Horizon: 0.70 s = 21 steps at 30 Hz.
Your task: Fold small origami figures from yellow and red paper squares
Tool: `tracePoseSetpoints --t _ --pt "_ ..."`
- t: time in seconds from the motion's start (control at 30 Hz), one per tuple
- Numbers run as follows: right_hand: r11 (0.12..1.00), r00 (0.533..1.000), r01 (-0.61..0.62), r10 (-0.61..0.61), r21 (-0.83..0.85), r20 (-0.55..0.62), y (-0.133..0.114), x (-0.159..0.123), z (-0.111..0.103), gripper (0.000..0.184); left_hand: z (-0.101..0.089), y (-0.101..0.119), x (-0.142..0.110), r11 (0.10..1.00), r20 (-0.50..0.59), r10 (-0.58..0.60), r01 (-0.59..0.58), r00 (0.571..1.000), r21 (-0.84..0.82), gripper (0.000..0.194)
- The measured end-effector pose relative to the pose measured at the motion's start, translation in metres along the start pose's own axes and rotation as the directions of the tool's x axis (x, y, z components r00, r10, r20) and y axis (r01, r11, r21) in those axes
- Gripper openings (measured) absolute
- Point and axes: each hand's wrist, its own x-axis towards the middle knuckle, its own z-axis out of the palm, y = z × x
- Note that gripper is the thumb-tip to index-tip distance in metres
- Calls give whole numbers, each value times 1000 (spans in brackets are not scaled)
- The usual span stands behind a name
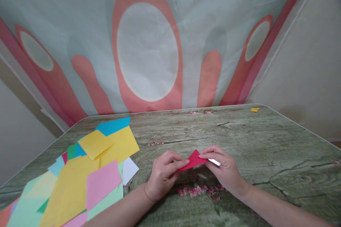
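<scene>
A small folded piece of red paper (195, 159) is held up just above the table between my two hands. My left hand (165, 171) pinches its left corner between thumb and fingers. At the right corner, my right hand (223, 167) grips the paper with thumb and fingertips. A bright whitish patch (214, 162) shows between the thumb and fingers of the right hand; I cannot make out what it is. The paper's peak points away from me, and its ends are partly hidden by my fingers.
Loose coloured paper sheets (74, 181) lie overlapping on the left, with a pink sheet (103, 183) near my left forearm. A small yellow folded paper piece (254, 109) lies at the far right of the wood-patterned table (255, 142). Behind the table hangs a printed backdrop (191, 14).
</scene>
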Motion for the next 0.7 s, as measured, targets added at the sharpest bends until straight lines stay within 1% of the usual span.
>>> tracePoseSetpoints --t 0.2,0.33,0.5,0.57,0.63,0.67,0.7 --pt "1000 1000 9 -9 10 -9 4 -2 0 27 -4 1 -1 986 52 118 -124 992 112 32" --pt "1000 1000 11 -11 4 -12 1 -1 0 28 -6 3 -1 972 99 153 -167 983 163 34" --pt "999 999 38 -39 -32 -34 -2 -1 -1 26 -6 4 -1 966 103 184 -200 977 165 33" --pt "996 997 74 -76 -54 -32 -2 -1 -2 27 -5 4 -1 969 113 173 -189 978 159 33" --pt "991 993 109 -111 -76 -25 -2 -1 -3 28 -5 5 0 978 159 122 -146 980 147 36" --pt "988 991 126 -128 -84 -26 -2 -1 -3 28 -5 6 1 984 193 94 -120 977 128 42" --pt "986 989 143 -146 -90 -28 -3 -1 -4 29 -5 7 2 991 228 67 -91 971 98 54"
